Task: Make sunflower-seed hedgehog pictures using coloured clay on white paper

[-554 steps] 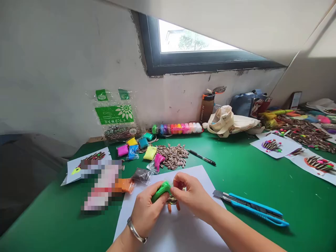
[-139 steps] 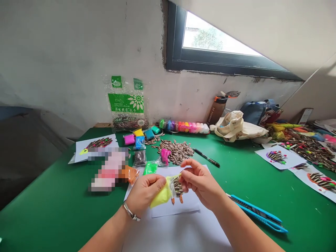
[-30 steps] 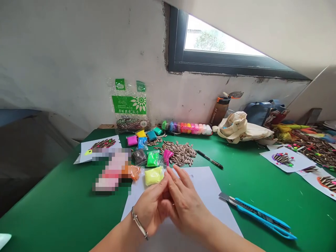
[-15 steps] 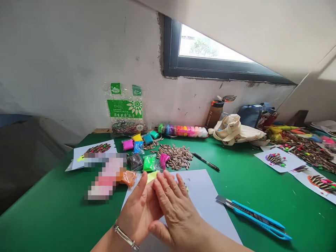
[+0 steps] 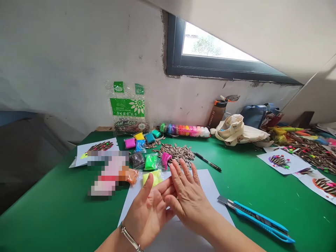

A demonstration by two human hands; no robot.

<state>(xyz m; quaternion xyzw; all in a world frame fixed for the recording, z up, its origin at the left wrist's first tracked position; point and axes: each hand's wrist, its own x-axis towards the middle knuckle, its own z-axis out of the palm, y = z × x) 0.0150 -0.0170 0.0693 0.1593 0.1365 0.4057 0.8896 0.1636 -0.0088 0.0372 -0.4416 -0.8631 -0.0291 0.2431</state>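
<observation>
My left hand [image 5: 149, 211], with a silver bangle on the wrist, is turned palm up with its fingers stretched out. Over its fingertips lies my right hand [image 5: 188, 197], palm down and fingers extended; anything between the two is hidden. Both are above a white sheet of paper [image 5: 207, 183]. Just beyond the left thumb is a yellow clay packet [image 5: 154, 177]. Packets of green clay [image 5: 151, 162], black clay [image 5: 137, 160] and orange clay [image 5: 132, 176] lie behind, beside a pile of striped seeds [image 5: 178, 154].
A blue utility knife [image 5: 262, 218] with its blade out lies right of the paper, and a black pen [image 5: 208, 161] behind it. Farther back are a seed bag [image 5: 128, 110], a bottle [image 5: 217, 113] and a cloth bag [image 5: 236, 131]. Seed pictures [image 5: 282, 161] lie at the right.
My right hand has slid forward and right across my left hand, baring more of the left palm. The yellow packet shows more fully. The view has shifted slightly.
</observation>
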